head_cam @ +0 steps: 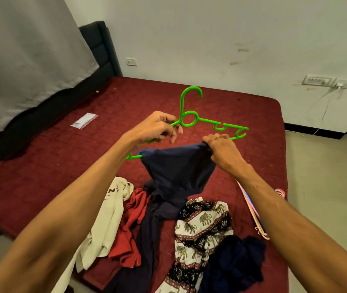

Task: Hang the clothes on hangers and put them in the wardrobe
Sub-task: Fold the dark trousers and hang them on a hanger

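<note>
Holding what, up there over the bed?

A green hanger, hook upward, above the maroon mattress. The left hand has its fingers curled round the hanger's left shoulder, just beside the loop under the hook.

And the other one?

The right hand, knuckles up, pinches the top edge of a navy garment close under the hanger's notched right end. Whether it touches the plastic there, I cannot tell. The cloth stretches from that pinch across to the hanger's left tip, which pokes out past it. Its lower part hangs down into the heap on the bed.

What's in the heap?

From the left: a cream shirt with dark lettering, a red garment touching it, the navy cloth's trailing end, then elephant-print trousers in black, white and rust. A dark blue bundle lies at the near right.

Anything further out?

Some pink hangers lie at the mattress's right edge, partly behind the right forearm. A small clear packet sits well apart on the bed's left side. Beyond that is a dark padded headboard, with a grey sheet hanging in front of it.
</note>
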